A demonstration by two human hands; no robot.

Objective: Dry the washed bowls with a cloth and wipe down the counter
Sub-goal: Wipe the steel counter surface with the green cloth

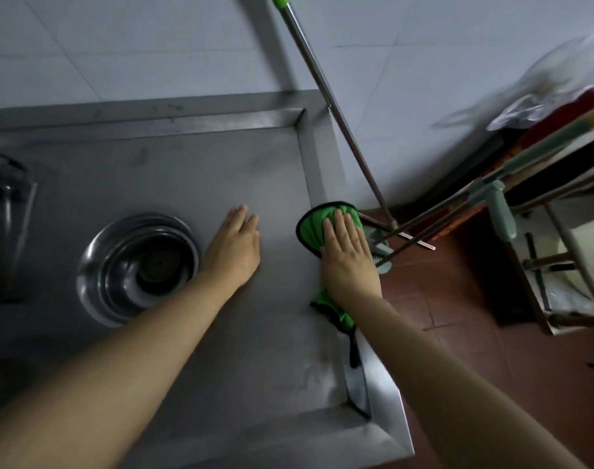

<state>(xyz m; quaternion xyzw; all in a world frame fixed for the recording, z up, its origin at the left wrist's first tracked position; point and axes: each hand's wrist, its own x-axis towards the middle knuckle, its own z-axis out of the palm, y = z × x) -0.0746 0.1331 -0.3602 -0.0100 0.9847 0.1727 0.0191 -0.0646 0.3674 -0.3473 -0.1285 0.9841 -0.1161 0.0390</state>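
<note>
At counter (173, 170) rt edge, right hand (348, 262) presses flat on cloth (314, 231), grasping nothing; left hand (234, 252) flat, empty. Cloth overhangs, could slip off.

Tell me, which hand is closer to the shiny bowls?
Left. The left hand lies flat just right of the stacked steel bowls; the right hand presses the green cloth farther off.

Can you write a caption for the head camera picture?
Right hand presses green cloth on steel counter; left hand flat beside stacked bowls.
</note>
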